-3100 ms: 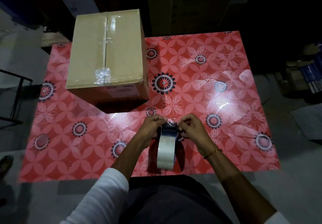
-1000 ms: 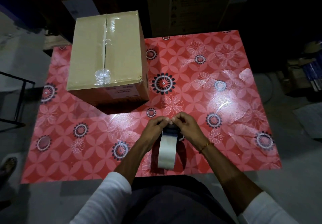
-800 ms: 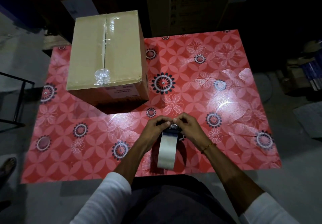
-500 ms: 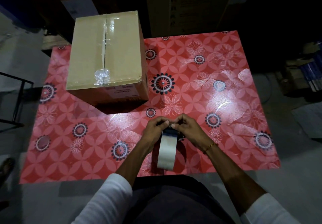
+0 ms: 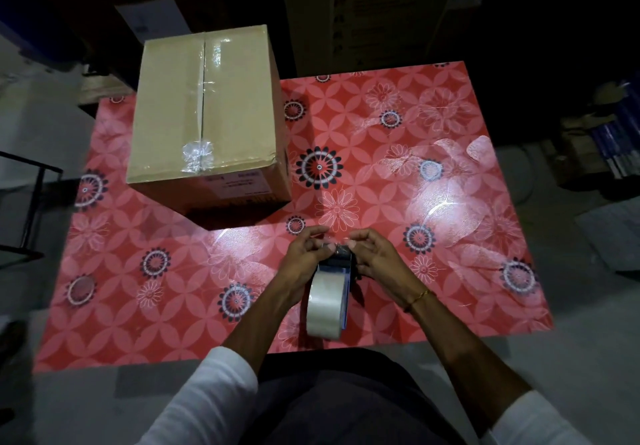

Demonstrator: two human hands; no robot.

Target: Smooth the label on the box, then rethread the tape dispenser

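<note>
A tape dispenser (image 5: 337,269) with a clear tape roll (image 5: 325,304) stands on edge near the table's front edge. My left hand (image 5: 304,257) and my right hand (image 5: 375,259) pinch the loose clear tape end over the dispenser's dark head, fingertips almost meeting. The brown cardboard box (image 5: 204,112) sits at the far left of the table, taped along its top seam. A white label (image 5: 239,185) is on the box's near side face.
The table has a glossy red floral cover (image 5: 433,174). Dark cartons (image 5: 374,11) stand behind the table. A black metal frame (image 5: 31,202) is at the left, and stacked items (image 5: 616,146) lie on the floor at the right.
My fingertips have shifted slightly over the dispenser head, first closing together, now a little apart with tape stretched between. The dispenser and box have stayed in place.
</note>
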